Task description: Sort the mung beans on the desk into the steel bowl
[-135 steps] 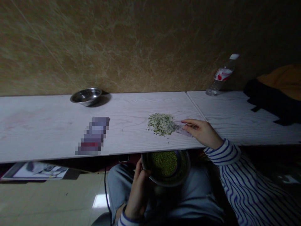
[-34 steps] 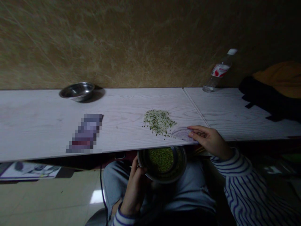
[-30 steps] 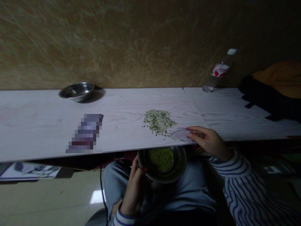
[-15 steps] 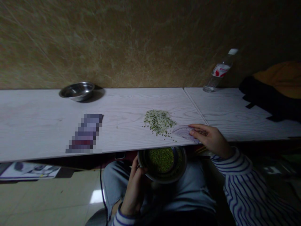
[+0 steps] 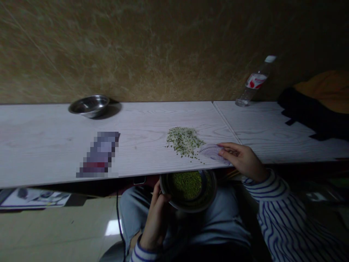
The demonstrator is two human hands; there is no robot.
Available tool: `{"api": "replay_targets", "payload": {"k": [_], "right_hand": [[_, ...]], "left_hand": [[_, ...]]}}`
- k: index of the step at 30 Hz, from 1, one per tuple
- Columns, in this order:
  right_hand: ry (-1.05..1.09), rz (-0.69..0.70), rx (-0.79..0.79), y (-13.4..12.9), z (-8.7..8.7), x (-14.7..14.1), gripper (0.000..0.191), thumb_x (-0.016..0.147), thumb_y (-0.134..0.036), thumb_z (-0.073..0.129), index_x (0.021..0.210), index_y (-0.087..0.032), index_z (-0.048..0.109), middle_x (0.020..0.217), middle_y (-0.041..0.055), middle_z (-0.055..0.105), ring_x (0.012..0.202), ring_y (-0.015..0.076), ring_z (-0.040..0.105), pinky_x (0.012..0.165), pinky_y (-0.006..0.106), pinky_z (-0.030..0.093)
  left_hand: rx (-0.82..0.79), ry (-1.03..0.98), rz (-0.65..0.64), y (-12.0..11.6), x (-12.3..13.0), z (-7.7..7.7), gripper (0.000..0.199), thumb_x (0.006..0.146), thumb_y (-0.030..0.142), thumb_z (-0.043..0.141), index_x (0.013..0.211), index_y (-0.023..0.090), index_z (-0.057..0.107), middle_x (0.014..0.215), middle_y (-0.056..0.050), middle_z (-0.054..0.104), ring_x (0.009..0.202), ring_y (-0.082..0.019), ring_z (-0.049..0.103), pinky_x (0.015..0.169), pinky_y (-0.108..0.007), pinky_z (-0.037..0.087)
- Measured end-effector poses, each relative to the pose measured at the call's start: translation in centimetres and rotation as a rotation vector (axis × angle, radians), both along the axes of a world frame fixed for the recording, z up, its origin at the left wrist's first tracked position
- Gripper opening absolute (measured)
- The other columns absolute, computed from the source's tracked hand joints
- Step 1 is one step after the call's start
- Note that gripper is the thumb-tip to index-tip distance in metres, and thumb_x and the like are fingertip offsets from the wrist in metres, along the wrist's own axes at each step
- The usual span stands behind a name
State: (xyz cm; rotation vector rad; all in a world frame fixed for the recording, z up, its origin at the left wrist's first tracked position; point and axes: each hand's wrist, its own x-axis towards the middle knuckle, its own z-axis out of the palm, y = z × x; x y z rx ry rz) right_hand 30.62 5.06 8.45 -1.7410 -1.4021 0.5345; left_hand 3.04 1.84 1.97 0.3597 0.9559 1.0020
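Note:
My left hand (image 5: 159,209) grips the left rim of a metal bowl (image 5: 209,200), which is tucked just under the table's front edge above my lap. Green mung beans (image 5: 188,185) cover the bowl's bottom. Between the thumb and fingers of my right hand (image 5: 244,158) is a clear protractor (image 5: 211,151), low over or on the tabletop. Its left tip reaches the right side of a spread pile of white rice grains mixed with green beans (image 5: 184,140). A few stray beans lie along the pile's front side.
An upright metal bowl (image 5: 89,107) stands near the wall at left. In front of it lies a pixelated flat object (image 5: 99,154). A plastic bottle (image 5: 255,82) stands at back right, beside a black and orange bag-like item (image 5: 319,102). A seam (image 5: 226,122) crosses the white table (image 5: 144,120).
Almost nothing differs. My right hand and the protractor have shifted very slightly to the left and up; the left hand, the bowl and the pile look the same.

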Motion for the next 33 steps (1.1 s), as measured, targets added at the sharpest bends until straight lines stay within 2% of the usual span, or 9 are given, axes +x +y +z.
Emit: {"api": "replay_targets", "payload": {"k": [3, 10, 19, 24, 29, 33], "right_hand": [[0.0, 0.008, -0.002, 0.2, 0.0, -0.1, 0.032, 0.072, -0.035, 0.066, 0.096, -0.016, 0.075, 0.076, 0.0075, 0.073, 0.067, 0.0212, 0.067, 0.062, 0.034, 0.055], [0.001, 0.037, -0.021, -0.1, 0.2, -0.4, 0.034, 0.072, -0.036, 0.066, 0.096, -0.014, 0.075, 0.076, 0.0082, 0.073, 0.066, 0.0201, 0.066, 0.064, 0.033, 0.056], [-0.005, -0.016, -0.006, 0.3, -0.2, 0.4, 0.035, 0.071, -0.034, 0.067, 0.098, -0.013, 0.075, 0.076, 0.0084, 0.073, 0.066, 0.021, 0.066, 0.062, 0.034, 0.055], [0.006, -0.025, 0.014, 0.9, 0.0, 0.2, 0.033, 0.071, -0.034, 0.066, 0.096, -0.014, 0.074, 0.073, 0.0075, 0.073, 0.064, 0.0203, 0.066, 0.06, 0.032, 0.055], [-0.009, 0.013, -0.006, 1.2, 0.2, 0.0, 0.031, 0.072, -0.033, 0.065, 0.096, -0.015, 0.074, 0.076, 0.0074, 0.073, 0.062, 0.0195, 0.066, 0.059, 0.032, 0.055], [-0.008, 0.028, -0.021, 0.8, 0.1, 0.0, 0.032, 0.072, -0.035, 0.066, 0.096, -0.015, 0.075, 0.078, 0.0079, 0.074, 0.064, 0.02, 0.066, 0.06, 0.032, 0.056]], "left_hand": [[-0.007, 0.013, -0.01, 0.0, 0.0, 0.0, 0.065, 0.067, 0.021, 0.062, 0.131, 0.028, 0.053, 0.118, -0.006, 0.065, 0.106, -0.029, 0.06, 0.083, -0.039, 0.051], [-0.007, -0.019, -0.003, -0.1, -0.1, 0.3, 0.063, 0.071, 0.021, 0.062, 0.133, 0.029, 0.051, 0.126, -0.005, 0.062, 0.118, -0.028, 0.053, 0.089, -0.037, 0.048], [-0.004, -0.026, -0.009, 0.1, -0.1, 0.0, 0.059, 0.068, 0.019, 0.062, 0.125, 0.028, 0.055, 0.109, -0.004, 0.067, 0.104, -0.028, 0.061, 0.09, -0.041, 0.048], [0.02, -0.013, 0.004, 0.1, -0.2, 0.1, 0.059, 0.069, 0.02, 0.062, 0.128, 0.026, 0.055, 0.122, -0.006, 0.064, 0.114, -0.03, 0.056, 0.093, -0.041, 0.047], [-0.002, 0.01, -0.01, 0.1, -0.3, 0.0, 0.061, 0.068, 0.021, 0.062, 0.128, 0.027, 0.055, 0.121, -0.006, 0.064, 0.109, -0.029, 0.06, 0.091, -0.042, 0.048], [0.005, -0.01, -0.007, 0.0, -0.2, 0.0, 0.062, 0.07, 0.021, 0.062, 0.13, 0.028, 0.053, 0.127, -0.006, 0.062, 0.113, -0.029, 0.057, 0.092, -0.039, 0.047]]}}
